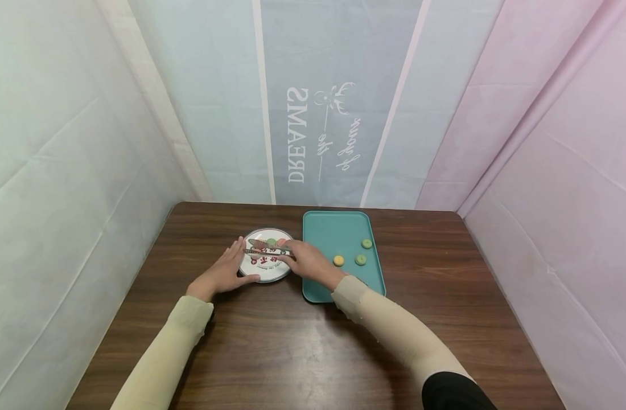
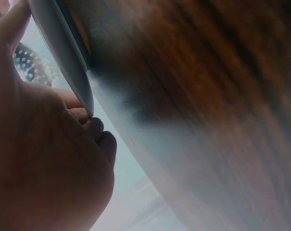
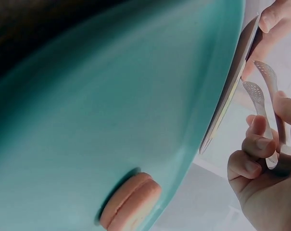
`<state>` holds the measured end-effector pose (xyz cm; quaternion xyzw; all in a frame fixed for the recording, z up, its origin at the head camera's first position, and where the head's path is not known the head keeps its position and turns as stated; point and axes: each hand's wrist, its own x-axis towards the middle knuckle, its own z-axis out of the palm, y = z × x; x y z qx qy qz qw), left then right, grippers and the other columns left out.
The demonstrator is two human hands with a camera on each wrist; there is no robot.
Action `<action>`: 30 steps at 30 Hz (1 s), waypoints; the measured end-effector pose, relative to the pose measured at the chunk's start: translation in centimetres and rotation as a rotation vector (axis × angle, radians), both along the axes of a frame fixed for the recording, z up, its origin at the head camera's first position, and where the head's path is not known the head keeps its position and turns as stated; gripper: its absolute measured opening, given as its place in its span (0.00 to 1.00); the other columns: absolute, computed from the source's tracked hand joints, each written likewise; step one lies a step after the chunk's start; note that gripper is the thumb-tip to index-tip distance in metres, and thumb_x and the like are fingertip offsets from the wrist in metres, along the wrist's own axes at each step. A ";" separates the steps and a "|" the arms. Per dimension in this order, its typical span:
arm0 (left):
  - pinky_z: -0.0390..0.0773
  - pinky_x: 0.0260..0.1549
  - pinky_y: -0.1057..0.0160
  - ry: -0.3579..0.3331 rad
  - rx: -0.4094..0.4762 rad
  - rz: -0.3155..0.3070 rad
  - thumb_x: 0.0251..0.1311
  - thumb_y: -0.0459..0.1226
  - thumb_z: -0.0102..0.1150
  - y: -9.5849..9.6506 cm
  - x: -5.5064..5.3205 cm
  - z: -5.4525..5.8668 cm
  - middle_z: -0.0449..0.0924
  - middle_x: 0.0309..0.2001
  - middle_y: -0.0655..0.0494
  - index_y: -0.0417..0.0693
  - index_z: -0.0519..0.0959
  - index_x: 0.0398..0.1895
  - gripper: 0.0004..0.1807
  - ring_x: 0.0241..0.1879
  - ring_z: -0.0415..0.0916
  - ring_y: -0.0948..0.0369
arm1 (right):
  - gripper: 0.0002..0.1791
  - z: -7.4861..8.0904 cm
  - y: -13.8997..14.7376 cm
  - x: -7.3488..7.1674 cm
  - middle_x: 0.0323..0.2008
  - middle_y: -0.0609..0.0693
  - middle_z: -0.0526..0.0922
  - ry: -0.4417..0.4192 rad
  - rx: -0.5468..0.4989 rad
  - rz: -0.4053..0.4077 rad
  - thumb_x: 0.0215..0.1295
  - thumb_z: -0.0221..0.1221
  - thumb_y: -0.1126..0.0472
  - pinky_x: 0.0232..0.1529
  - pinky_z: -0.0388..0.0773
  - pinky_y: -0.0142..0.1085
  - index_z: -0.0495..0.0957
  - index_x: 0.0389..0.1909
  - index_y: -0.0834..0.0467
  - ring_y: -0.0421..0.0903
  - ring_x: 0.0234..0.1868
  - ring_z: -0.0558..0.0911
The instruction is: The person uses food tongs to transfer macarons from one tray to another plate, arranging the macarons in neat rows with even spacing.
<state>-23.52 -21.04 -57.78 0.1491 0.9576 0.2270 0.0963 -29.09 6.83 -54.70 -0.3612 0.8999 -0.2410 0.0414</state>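
Note:
A white plate with red lettering and a dark rim line lies left of centre. Green and pink macarons sit on it, partly hidden by the tongs. Along the plate's left and near rim rests my left hand, thumb and fingers spread and touching the edge. My right hand holds metal tongs over the plate. Their perforated tips stand apart, with nothing visible between them in the right wrist view. A pinkish macaron lies on the teal tray, near the right wrist.
The teal tray stands right of the plate, beneath my right forearm. On it are a yellow macaron and two green macarons. The dark wooden table extends to curtains at the back and sides.

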 end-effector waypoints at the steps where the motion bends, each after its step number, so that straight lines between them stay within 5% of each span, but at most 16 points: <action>1: 0.43 0.82 0.36 0.000 -0.002 -0.002 0.70 0.66 0.61 0.0 0.0 0.1 0.29 0.86 0.32 0.28 0.36 0.85 0.67 0.86 0.33 0.38 | 0.22 0.1 0.0 0.0 0.45 0.49 0.87 0.003 -0.004 -0.001 0.83 0.59 0.49 0.38 0.79 0.40 0.82 0.64 0.59 0.40 0.32 0.79; 11: 0.42 0.83 0.37 0.005 -0.021 0.006 0.71 0.67 0.60 0.0 -0.1 0.1 0.31 0.86 0.32 0.29 0.37 0.85 0.66 0.86 0.33 0.39 | 0.20 1.1 0.8 0.4 0.32 0.45 0.81 0.027 -0.035 0.006 0.82 0.60 0.48 0.28 0.74 0.36 0.84 0.59 0.59 0.40 0.25 0.74; 20: 0.42 0.82 0.36 0.002 0.013 0.011 0.70 0.66 0.62 0.1 0.4 -0.2 0.32 0.86 0.31 0.28 0.38 0.85 0.66 0.86 0.35 0.37 | 0.20 1.4 1.8 1.1 0.30 0.44 0.78 -0.023 -0.062 -0.020 0.82 0.60 0.48 0.28 0.73 0.36 0.84 0.60 0.59 0.40 0.26 0.73; 30: 0.42 0.83 0.37 0.008 0.019 0.025 0.70 0.65 0.63 0.1 0.3 0.1 0.32 0.86 0.31 0.28 0.38 0.85 0.66 0.86 0.34 0.37 | 0.22 2.1 3.4 2.1 0.46 0.52 0.86 0.016 -0.087 -0.061 0.82 0.60 0.48 0.39 0.83 0.42 0.82 0.62 0.60 0.46 0.40 0.85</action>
